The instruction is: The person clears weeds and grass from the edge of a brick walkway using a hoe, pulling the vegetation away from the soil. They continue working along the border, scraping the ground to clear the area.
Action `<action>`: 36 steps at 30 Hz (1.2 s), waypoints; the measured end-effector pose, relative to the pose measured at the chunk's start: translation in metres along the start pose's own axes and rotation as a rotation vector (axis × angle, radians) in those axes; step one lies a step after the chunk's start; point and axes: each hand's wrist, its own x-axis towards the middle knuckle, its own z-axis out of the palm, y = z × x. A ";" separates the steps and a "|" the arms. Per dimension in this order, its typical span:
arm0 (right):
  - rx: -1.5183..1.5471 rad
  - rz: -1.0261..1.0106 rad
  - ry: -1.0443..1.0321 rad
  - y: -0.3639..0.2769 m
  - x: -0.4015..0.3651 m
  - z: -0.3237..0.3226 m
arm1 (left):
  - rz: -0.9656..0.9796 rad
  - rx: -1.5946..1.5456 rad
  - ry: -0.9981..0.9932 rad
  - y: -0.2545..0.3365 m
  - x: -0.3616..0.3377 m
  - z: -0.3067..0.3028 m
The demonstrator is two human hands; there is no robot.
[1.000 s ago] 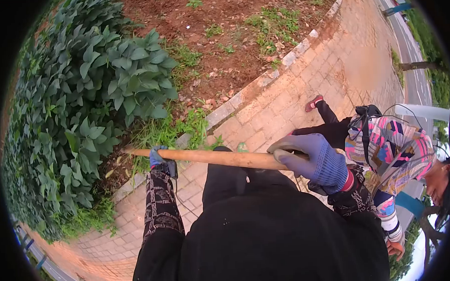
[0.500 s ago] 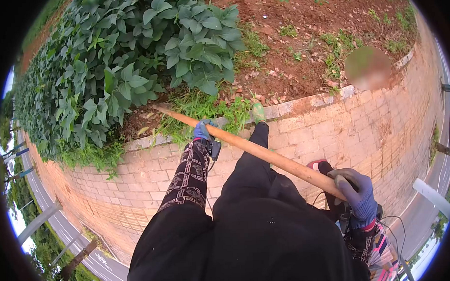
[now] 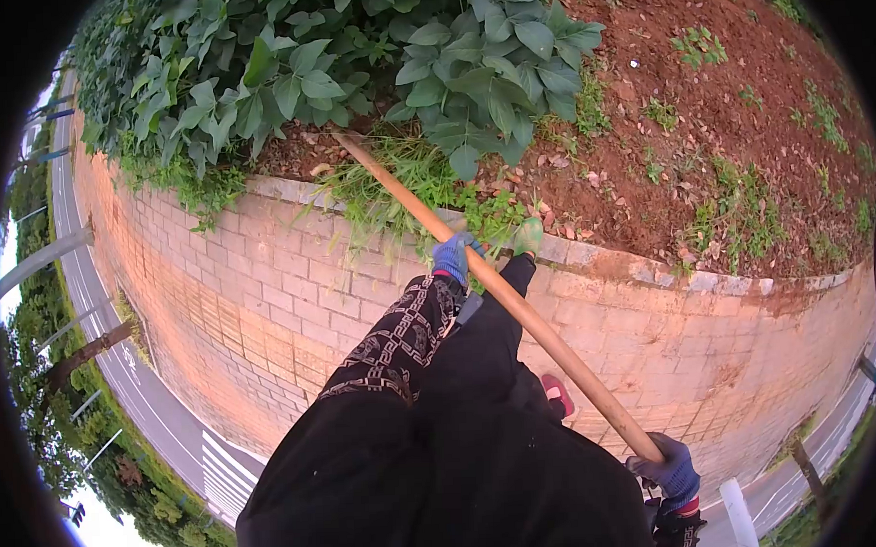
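Observation:
A long wooden pole (image 3: 546,337) slants across the head view from lower right to upper left. Its far end reaches in among the grass and leaves at the bed's edge, and whatever tool head it may carry is hidden there. My left hand (image 3: 454,257), in a blue work glove, is wrapped round the middle of the pole. Near the pole's lower end, my right hand (image 3: 669,470), also gloved, is closed round it. Beyond my left hand, a tuft of grass (image 3: 396,183) grows beside the stone curb (image 3: 592,258).
Leafy green plants (image 3: 286,76) fill the upper left, next to red soil (image 3: 666,159) with small weeds. I stand on a brick pavement (image 3: 294,288); one green shoe (image 3: 527,236) is at the curb. A road (image 3: 162,380) curves past on the left.
The view has turned, so the bed and pole appear shifted right. The pole slopes more steeply, and my right hand sits lower in view. Both hands keep their grip.

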 end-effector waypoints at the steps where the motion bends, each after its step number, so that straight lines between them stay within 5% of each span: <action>1: -0.019 -0.001 -0.016 -0.004 0.008 -0.004 | -0.079 0.005 0.120 0.003 -0.006 0.013; 3: -0.385 -0.125 0.010 -0.007 0.024 -0.014 | -0.124 -0.078 0.086 -0.003 -0.007 0.020; 7: -0.339 -0.112 0.069 0.034 0.066 -0.036 | -0.085 -0.067 0.170 -0.010 -0.012 0.043; 10: -0.570 -0.076 0.154 0.059 0.105 -0.066 | -0.266 -0.294 -0.049 -0.033 0.004 0.041; 13: -0.824 -0.154 0.221 0.070 0.140 -0.084 | -0.368 -0.350 0.104 -0.024 0.001 0.064; 14: -0.895 -0.122 0.262 0.054 0.146 -0.081 | -0.347 -0.405 -0.024 -0.029 0.009 0.060; 18: -0.886 -0.214 0.238 0.034 0.194 -0.079 | -0.244 -0.362 0.181 0.013 0.018 0.076; 23: -0.770 -0.380 0.183 -0.030 0.234 -0.047 | 0.026 -0.272 0.022 0.074 0.079 0.063; 25: -0.736 -0.409 0.153 -0.041 0.230 -0.046 | 0.092 -0.187 0.171 0.087 0.081 0.083; 29: -0.796 -0.335 0.162 0.005 0.208 -0.098 | 0.041 -0.190 0.156 -0.011 0.089 0.110; 32: -0.909 -0.231 0.281 0.114 0.181 -0.196 | -0.103 -0.267 0.097 -0.119 0.002 0.173; 33: -0.762 -0.066 0.278 0.198 0.192 -0.249 | -0.151 -0.288 0.013 -0.158 -0.024 0.189; 36: -1.005 0.008 0.275 0.232 0.125 -0.325 | -0.310 -0.388 -0.044 -0.250 -0.106 0.235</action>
